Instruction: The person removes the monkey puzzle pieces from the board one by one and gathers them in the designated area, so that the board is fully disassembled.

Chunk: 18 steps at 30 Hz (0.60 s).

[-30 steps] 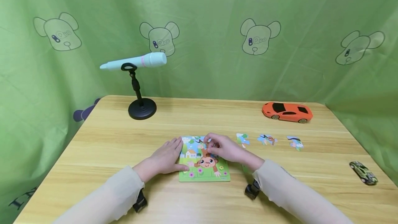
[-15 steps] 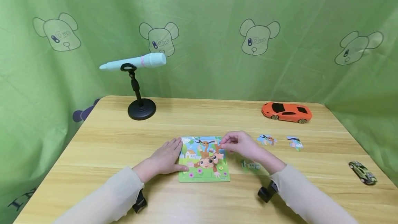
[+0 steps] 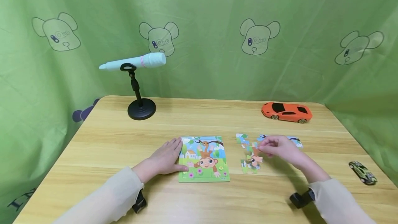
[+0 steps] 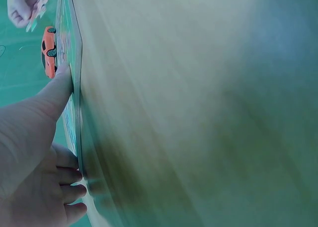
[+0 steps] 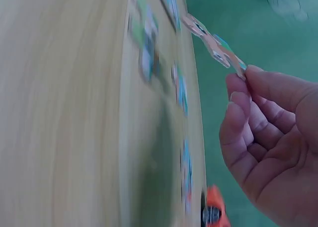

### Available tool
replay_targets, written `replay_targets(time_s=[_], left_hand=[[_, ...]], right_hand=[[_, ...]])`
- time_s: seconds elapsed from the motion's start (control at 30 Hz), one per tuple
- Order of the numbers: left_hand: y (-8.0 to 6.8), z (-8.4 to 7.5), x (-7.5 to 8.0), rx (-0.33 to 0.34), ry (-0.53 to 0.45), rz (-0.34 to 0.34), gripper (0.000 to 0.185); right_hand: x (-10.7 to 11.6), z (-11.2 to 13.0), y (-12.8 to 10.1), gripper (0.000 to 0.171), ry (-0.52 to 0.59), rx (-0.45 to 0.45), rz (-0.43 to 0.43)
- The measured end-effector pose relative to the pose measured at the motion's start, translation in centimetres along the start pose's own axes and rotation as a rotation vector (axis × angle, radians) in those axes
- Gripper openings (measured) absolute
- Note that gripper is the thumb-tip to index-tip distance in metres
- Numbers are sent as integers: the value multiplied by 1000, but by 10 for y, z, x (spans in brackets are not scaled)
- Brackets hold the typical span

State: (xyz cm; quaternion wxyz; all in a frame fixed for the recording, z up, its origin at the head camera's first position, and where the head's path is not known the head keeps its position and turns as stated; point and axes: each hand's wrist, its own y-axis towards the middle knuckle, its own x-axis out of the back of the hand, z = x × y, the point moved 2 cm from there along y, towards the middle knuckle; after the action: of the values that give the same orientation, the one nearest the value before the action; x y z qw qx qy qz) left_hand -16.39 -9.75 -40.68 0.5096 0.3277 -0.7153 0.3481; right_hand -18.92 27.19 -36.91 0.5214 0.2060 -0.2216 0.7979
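A green-framed monkey puzzle board (image 3: 202, 178) lies flat near the table's front. My left hand (image 3: 174, 149) rests flat on the table, fingers straight against the board's left edge; in the left wrist view its thumb (image 4: 58, 90) lies along that edge. My right hand (image 3: 264, 147) hovers to the right of the board. It pinches a monkey-print puzzle piece (image 3: 253, 156) between thumb and forefinger, and the piece hangs a little above the table. The right wrist view shows that piece (image 5: 213, 40) sticking out from the fingertips (image 5: 246, 78).
Loose puzzle pieces (image 3: 242, 137) (image 3: 297, 142) lie right of the board, with a green one (image 3: 246, 168) under the held piece. An orange toy car (image 3: 286, 112) stands at the back right, a small green car (image 3: 362, 173) near the right edge, a microphone stand (image 3: 141, 110) back left.
My right hand has left the board's upper middle and travelled right with a puzzle piece pinched in it, now over the loose pieces. My left hand has stayed put.
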Motion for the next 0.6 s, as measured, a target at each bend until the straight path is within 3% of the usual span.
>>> replay_targets(time_s=[0.27,0.6], left_hand=[[0,0,0,-9,2,-9,94],[0,-1,1,-3,0,-6,93]], right_hand=[[33,-39,-19,24,-46,-46,22],[42,-66,-29,22,-65,-74,113]])
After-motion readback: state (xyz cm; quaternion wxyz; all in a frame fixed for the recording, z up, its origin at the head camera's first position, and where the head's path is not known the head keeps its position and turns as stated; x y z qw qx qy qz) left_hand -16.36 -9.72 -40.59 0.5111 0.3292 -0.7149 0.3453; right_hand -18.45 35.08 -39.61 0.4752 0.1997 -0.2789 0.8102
